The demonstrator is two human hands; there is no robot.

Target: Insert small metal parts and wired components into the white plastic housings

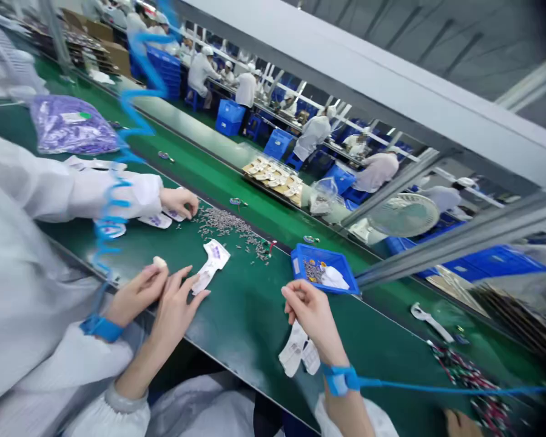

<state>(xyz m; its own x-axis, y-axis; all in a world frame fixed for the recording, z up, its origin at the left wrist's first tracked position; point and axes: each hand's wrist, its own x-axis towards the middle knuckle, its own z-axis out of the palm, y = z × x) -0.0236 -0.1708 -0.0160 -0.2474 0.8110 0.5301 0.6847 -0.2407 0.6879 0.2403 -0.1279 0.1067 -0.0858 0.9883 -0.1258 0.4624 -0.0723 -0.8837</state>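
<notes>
My left hand (175, 306) has its thumb and a finger around the lower end of a white curved plastic shell (213, 258) with purple marks, low over the green work surface. My right hand (312, 309), with a blue wrist strap (341, 379), is raised with its fingers curled in a pinch; anything between them is hidden. Beneath it lie two white plastic shells (292, 355). Past my hands spreads a pile of small metal screw-like parts (225, 221). A blue tray (352, 282) holds similar small parts and a white piece.
At left, a co-worker's strapped hand (139, 294) pinches a small whitish piece beside mine; another hand (181, 202) reaches near the pile. A purple bag (70, 124) lies beyond. A green conveyor (200, 176) carries small parts. Wires (468, 376) and a hand (459, 423) are at right.
</notes>
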